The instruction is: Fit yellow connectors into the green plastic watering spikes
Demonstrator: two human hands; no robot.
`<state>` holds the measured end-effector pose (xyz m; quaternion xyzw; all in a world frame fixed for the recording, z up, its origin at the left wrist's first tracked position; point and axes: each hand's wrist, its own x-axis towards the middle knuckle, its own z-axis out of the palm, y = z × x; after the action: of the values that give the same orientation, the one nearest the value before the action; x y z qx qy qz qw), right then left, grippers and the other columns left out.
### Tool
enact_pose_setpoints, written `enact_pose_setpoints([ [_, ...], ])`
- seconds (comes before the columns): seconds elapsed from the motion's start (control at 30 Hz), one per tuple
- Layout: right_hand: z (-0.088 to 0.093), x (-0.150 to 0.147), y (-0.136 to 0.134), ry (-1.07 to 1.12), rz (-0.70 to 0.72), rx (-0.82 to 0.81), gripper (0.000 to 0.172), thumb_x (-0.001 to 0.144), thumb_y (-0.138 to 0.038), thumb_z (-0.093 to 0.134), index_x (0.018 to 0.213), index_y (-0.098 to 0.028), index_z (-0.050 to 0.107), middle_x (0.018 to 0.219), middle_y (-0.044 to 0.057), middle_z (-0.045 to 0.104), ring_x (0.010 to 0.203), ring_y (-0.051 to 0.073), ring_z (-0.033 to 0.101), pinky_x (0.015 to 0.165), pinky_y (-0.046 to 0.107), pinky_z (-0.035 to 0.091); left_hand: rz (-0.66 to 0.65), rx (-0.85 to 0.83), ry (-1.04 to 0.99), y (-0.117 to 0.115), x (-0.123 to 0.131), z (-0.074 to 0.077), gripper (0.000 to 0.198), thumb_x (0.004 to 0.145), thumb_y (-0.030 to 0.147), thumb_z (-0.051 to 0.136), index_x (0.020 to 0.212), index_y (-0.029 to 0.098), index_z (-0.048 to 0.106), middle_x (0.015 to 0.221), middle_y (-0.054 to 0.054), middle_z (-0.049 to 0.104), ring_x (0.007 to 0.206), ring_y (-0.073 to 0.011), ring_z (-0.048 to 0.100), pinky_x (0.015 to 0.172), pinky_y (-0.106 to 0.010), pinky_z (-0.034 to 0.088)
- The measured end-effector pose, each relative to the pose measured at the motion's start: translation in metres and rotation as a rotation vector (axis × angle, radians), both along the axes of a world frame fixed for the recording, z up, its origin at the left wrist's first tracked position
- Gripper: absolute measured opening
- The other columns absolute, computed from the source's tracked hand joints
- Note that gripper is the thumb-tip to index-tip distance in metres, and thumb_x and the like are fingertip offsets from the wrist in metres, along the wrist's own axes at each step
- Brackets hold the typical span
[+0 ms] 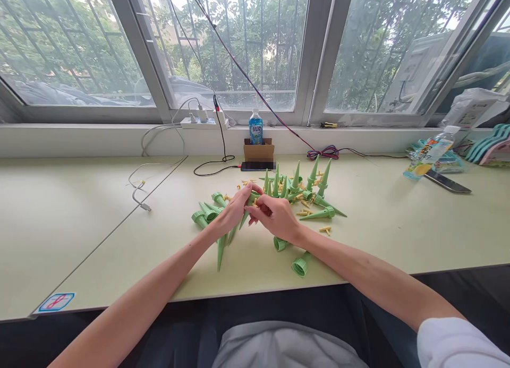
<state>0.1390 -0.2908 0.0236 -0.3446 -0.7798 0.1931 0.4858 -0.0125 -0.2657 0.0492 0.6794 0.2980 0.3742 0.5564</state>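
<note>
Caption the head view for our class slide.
Left hand grips a green plastic spike, right hand against it, near yellow pegs.

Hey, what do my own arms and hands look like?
Your left hand and right hand are bare, with no gloves, rings or watch visible. A white sleeve shows on your right arm; none shows on your left arm.

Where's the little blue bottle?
In the head view, the blue bottle is near the middle, beyond the hands and by the window, its lower part hidden by a small brown box, with a black phone just in front.
</note>
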Motion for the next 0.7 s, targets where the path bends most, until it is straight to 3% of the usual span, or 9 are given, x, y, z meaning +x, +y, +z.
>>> enact_pose_setpoints([
  [0.4, 0.0003, 0.0005, -0.0007, 0.032, 0.03, -0.005, 0.032, 0.094, -0.04, 0.055, 0.07, -0.022, 0.047, 0.064, 0.0, 0.07, 0.061, 0.014, 0.071, 0.054, 0.02, 0.047, -0.01, -0.009, -0.009, 0.0004, 0.0005, -0.0005, 0.051, 0.096, 0.061, 0.025, 0.101, 0.018, 0.052, 0.052, 0.002, 0.054, 0.046, -0.014, 0.053, 0.045, -0.025, 0.046],
  [0.7, 0.0015, 0.0005, -0.0007, 0.067, -0.023, 0.049, 0.036, 0.094, -0.04, 0.057, 0.066, -0.021, 0.044, 0.054, -0.003, 0.065, 0.052, 0.012, 0.066, 0.052, 0.021, 0.045, -0.127, -0.122, -0.091, -0.0011, 0.0014, 0.0014, 0.026, 0.094, 0.047, 0.049, 0.096, 0.021, 0.048, 0.059, 0.005, 0.053, 0.047, -0.0104, 0.052, 0.045, -0.023, 0.047],
])
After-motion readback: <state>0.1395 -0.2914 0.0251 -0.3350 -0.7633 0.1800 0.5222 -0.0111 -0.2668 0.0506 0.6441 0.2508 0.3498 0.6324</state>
